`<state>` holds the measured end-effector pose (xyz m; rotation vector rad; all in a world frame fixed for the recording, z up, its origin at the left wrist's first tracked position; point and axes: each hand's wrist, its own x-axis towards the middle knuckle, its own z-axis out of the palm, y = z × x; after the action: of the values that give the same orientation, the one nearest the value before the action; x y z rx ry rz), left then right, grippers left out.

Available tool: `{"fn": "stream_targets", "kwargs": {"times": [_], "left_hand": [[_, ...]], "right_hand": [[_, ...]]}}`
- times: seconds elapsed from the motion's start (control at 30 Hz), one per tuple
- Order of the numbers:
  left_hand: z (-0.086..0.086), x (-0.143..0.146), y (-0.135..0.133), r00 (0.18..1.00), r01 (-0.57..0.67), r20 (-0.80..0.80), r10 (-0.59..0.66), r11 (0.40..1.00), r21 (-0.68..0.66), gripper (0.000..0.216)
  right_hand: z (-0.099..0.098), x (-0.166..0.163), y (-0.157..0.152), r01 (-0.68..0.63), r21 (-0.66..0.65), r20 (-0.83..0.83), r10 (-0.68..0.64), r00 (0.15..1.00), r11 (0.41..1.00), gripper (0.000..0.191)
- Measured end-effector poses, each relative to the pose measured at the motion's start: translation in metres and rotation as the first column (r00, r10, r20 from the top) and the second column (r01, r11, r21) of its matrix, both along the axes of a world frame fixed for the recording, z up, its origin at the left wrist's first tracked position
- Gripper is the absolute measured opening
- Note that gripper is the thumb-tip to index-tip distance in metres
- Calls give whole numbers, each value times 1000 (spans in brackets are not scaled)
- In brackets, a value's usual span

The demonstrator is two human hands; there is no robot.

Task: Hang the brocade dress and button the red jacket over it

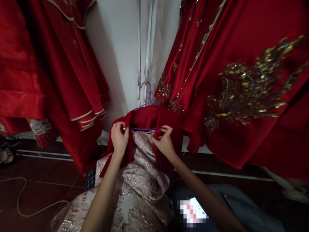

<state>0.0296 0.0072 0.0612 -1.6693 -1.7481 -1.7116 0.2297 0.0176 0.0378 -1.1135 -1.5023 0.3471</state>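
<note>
A dark red jacket [145, 115] hangs on a thin purple hanger [149, 99], its front parted in the middle. On the left front edge, my left hand [119, 135] is closed with the cloth pinched, and small shiny beads show at its fingertips. My right hand [164, 141] pinches the opposite front edge between thumb and fingers. Below and between the two hands lies a pale pink brocade fabric [138, 175] with metallic floral patterning, bunched in folds. The hanger's lower bar crosses the jacket's opening.
Red garments with cream piping [79, 80] hang at the left. At the right hangs a red garment with gold sequin embroidery [251, 83]. Metal rails [145, 42] run up the pale wall. A white cable [20, 193] lies on the tiled floor, and a lit, pixelated screen [193, 211] shows below.
</note>
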Motion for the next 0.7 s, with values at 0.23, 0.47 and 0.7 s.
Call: {"fn": "stream_targets", "kwargs": {"times": [0.23,0.47,0.7], "left_hand": [[1,1,-2,949,164,278,-146,986,-43,20],[10,49,-2,886,410,-97,-454,862,-298,11],[-23,63,-9,864,459,271,-425,886,-72,16]], "right_hand": [[22,3,25,-54,78,112,45,993,996,14],[37,-16,6,-286,3,199,279,939,958,3],[25,-16,9,-313,-57,51,316,947,948,12]]}}
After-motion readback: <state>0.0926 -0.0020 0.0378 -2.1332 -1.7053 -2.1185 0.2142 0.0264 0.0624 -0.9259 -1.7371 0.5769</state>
